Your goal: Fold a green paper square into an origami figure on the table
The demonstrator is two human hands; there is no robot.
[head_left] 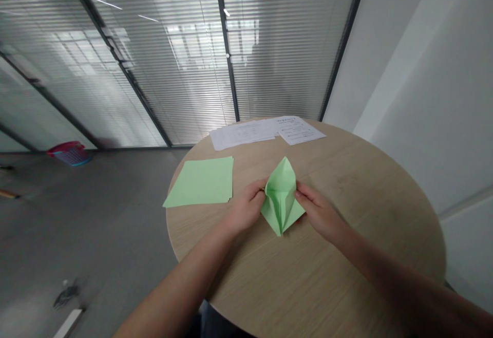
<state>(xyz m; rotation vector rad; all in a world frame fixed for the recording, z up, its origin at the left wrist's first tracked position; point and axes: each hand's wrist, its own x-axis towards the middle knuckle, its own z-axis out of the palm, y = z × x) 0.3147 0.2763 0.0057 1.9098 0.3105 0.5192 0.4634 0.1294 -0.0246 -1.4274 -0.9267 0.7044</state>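
Observation:
A partly folded light green paper (282, 196) lies near the middle of a round wooden table (346, 214), its top flap lifted into a point. My left hand (246, 207) pinches the paper's left corner with curled fingers. On the other side, my right hand (318, 212) grips the right corner, fingers closed on the edge. Both hands rest low on the tabletop.
A stack of flat green paper sheets (202, 181) lies at the table's left edge. White printed sheets (265, 130) sit at the far edge. Behind are glass walls with blinds, a grey floor and a pink basket (69, 152) far left.

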